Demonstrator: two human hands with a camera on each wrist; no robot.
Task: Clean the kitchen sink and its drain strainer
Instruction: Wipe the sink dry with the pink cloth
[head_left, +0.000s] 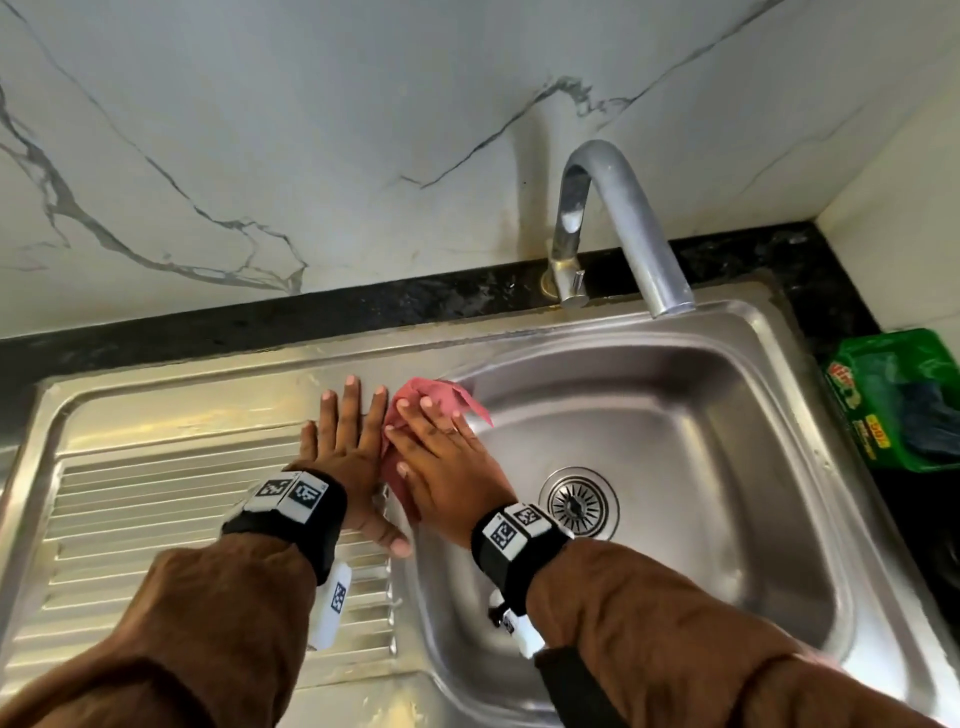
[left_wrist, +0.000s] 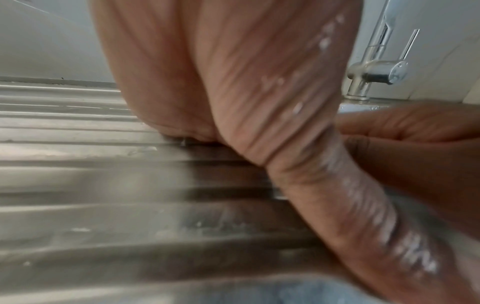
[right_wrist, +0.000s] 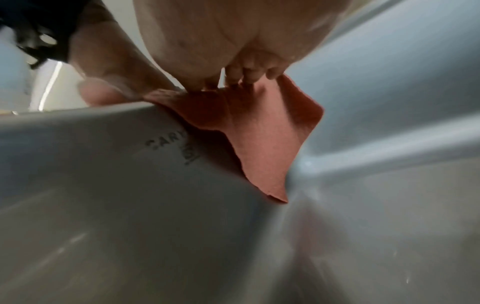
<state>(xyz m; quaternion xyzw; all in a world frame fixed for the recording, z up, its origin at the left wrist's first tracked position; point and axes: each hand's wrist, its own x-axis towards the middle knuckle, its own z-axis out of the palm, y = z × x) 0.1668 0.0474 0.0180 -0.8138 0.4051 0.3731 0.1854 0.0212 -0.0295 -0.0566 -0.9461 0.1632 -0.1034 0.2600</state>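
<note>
Steel sink (head_left: 753, 467) set in the black bench, round drain strainer (head_left: 578, 503) on its floor; right hand (head_left: 447, 467) presses a pink cloth (head_left: 441, 392) flat-fingered on the basin's left rim, left hand (head_left: 348, 441) spread flat beside it. Left wrist view: ribbed drainboard (left_wrist: 103, 185) under the palm, tap (left_wrist: 374, 70) behind. Right wrist view: the cloth's corner hangs down the basin wall.

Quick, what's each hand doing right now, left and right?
Left hand: open, fingers straight, flat on the draining board.
Right hand: open, pressing the pink cloth onto the sink rim.
</note>
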